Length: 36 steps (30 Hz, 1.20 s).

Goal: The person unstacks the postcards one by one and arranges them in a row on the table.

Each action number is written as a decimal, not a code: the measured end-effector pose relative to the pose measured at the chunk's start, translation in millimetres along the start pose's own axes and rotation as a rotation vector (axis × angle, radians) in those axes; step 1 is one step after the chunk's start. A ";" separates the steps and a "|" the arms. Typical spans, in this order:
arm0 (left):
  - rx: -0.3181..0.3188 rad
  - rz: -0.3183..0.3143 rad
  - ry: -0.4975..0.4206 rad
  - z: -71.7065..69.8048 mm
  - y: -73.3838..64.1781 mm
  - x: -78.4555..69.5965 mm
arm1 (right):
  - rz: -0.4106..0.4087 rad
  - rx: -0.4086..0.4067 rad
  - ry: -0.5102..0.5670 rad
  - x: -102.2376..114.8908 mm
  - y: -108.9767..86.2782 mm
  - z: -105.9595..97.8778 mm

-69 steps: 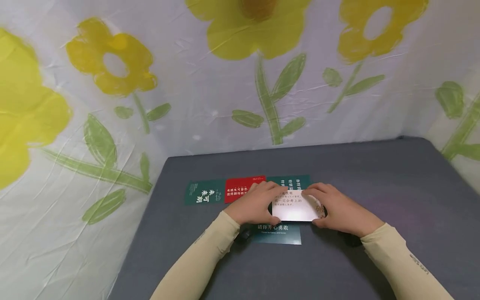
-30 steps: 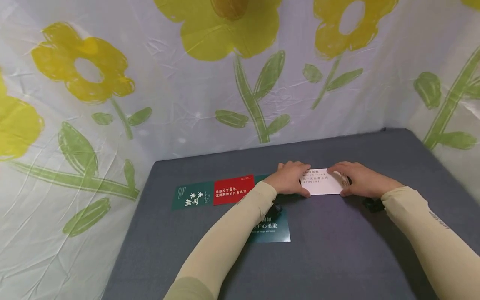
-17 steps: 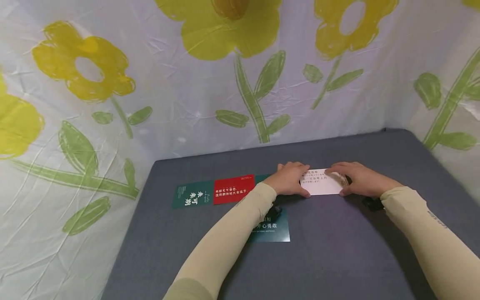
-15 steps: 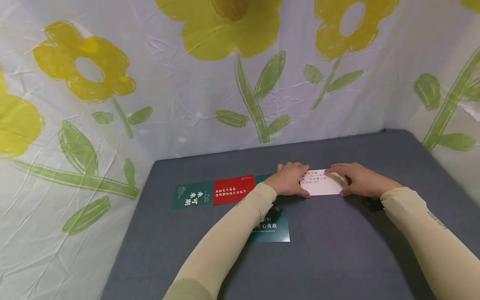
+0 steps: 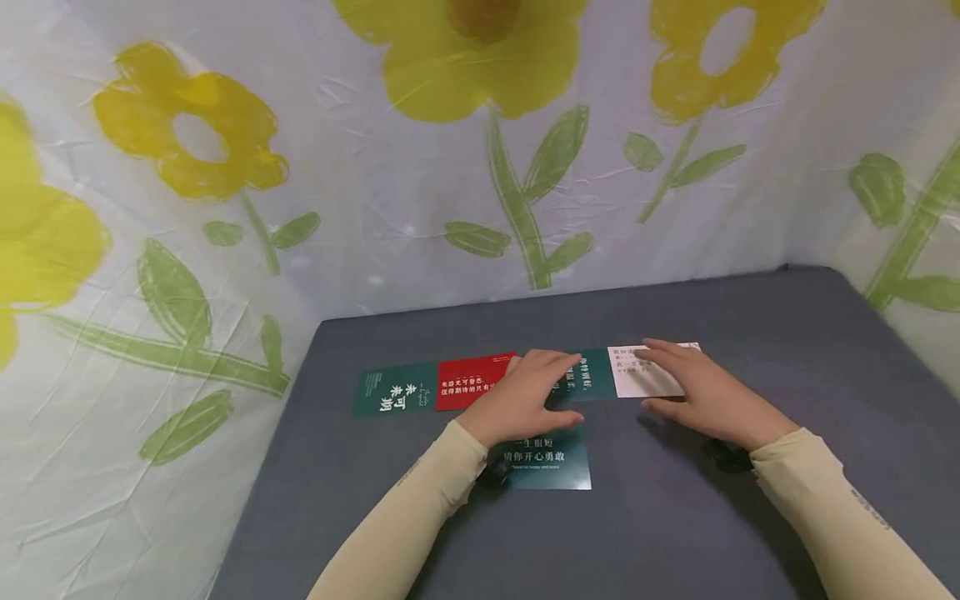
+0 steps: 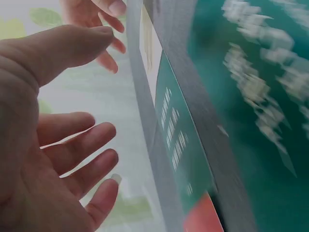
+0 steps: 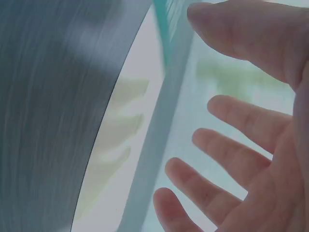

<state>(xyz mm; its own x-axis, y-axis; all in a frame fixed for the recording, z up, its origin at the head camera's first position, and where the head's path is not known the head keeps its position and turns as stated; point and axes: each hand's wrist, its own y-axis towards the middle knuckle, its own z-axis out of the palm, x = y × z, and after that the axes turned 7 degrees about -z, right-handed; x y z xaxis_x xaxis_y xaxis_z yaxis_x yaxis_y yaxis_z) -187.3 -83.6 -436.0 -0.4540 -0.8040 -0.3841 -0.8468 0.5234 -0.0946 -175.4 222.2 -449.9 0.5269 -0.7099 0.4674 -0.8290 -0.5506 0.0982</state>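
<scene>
A white card with printed lines lies at the right end of a row of cards in the head view. My right hand hovers over its right part, fingers spread and holding nothing; the right wrist view shows the fingers apart from the card. My left hand hangs over the row with empty, loosely bent fingers. Under it are a green card, partly hidden, and a red card. Another green card ends the row on the left. Nearer me lies a teal card, its upper part hidden by the left hand.
The cards lie flat on a grey cloth-covered table. Behind it hangs a pale curtain printed with yellow flowers. Dark wrist cameras sit under both wrists.
Both hands first carried the white card rightward from above the teal card to the row's right end. Since then they have let go; the left hand has moved left and nearer me.
</scene>
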 end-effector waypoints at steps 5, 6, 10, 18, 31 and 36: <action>0.010 -0.049 -0.023 -4.6 -41.4 20.5 | -0.114 0.017 -0.003 48.6 7.8 25.7; 0.014 -0.061 -0.024 -5.0 -48.7 24.5 | -0.130 0.027 -0.005 56.9 9.8 31.4; 0.034 -0.108 -0.012 -5.3 -72.3 35.6 | -0.164 0.071 -0.027 81.6 15.7 50.8; 0.062 -0.146 0.058 -6.4 -87.9 39.8 | -0.140 0.133 -0.023 101.1 14.6 66.8; 0.148 -0.169 0.035 2.8 -92.3 35.3 | -0.179 0.131 -0.063 102.4 16.2 74.0; 0.148 -0.164 0.057 1.4 -90.3 33.7 | -0.197 0.114 -0.093 102.1 16.4 74.4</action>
<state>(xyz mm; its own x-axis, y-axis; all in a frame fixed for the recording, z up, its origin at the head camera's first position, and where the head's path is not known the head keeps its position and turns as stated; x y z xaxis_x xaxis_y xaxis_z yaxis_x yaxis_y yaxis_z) -125.7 -157.6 -441.7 -0.3325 -0.8940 -0.3002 -0.8623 0.4171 -0.2871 -121.2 108.0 -465.9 0.6957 -0.6184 0.3656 -0.6848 -0.7246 0.0775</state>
